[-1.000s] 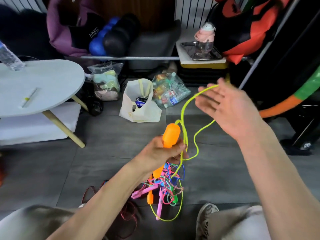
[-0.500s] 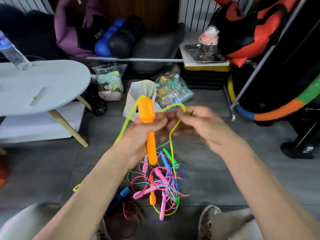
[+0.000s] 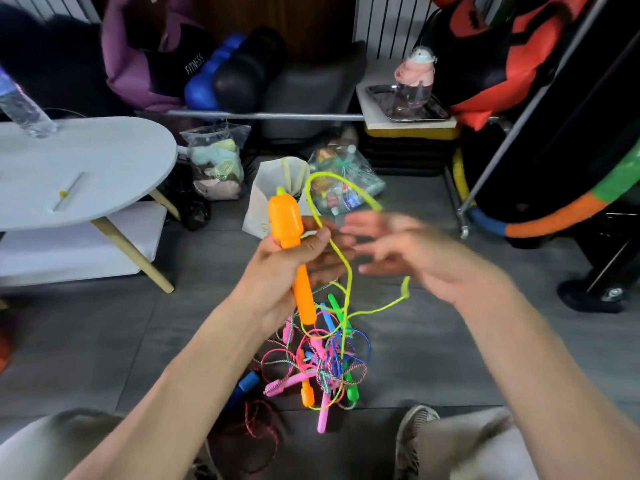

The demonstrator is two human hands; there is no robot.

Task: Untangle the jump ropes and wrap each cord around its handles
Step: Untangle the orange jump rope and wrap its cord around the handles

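My left hand grips an orange jump-rope handle upright at the centre of the head view. Its yellow-green cord loops up over the handle, arcs toward my right hand and drops into the pile below. My right hand is blurred just right of the handle, fingers spread; the cord's upper arc reaches its fingertips, and I cannot see a grip. On the grey floor lies a tangle of jump ropes with pink, blue, green and orange handles and mixed cords.
A grey oval table stands at the left with a water bottle on it. A white bag and clear plastic bags sit on the floor behind. A metal rack pole rises at right. My shoe is near the pile.
My right hand swung in from far right to meet the left, then drew slightly right again, leaving a cord loop over the handle. The left hand raised the handle.
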